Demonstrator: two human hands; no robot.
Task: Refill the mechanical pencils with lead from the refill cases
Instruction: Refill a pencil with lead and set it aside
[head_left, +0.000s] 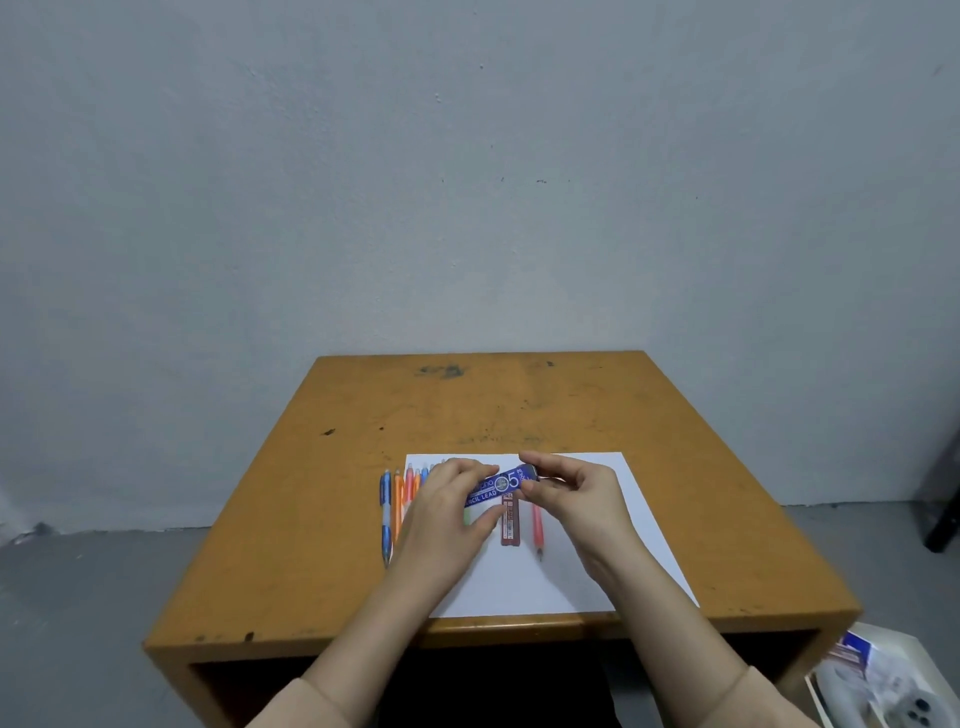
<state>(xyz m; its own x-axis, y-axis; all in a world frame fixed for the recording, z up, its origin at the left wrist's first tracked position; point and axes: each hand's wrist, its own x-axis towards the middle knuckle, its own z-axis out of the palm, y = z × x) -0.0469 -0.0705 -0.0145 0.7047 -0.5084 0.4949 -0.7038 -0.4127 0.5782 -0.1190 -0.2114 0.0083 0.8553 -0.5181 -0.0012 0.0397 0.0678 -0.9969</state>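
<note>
A blue lead refill case (503, 483) marked "0.5" hangs slanted above a white sheet of paper (545, 577). My left hand (447, 509) grips its lower left end, my right hand (569, 493) pinches its upper right end. A dark red refill case (510, 525) lies on the paper under the blue one. To its right lies a pink mechanical pencil (537, 527). Several mechanical pencils lie side by side at the paper's left edge, among them a blue one (386, 512) and an orange one (398, 506); my left hand hides part of the row.
The orange-brown wooden table (467, 410) stands against a grey wall. On the floor at the lower right sits a white box (883, 680) with packaging and small items. A dark furniture leg (943, 519) shows at the right edge.
</note>
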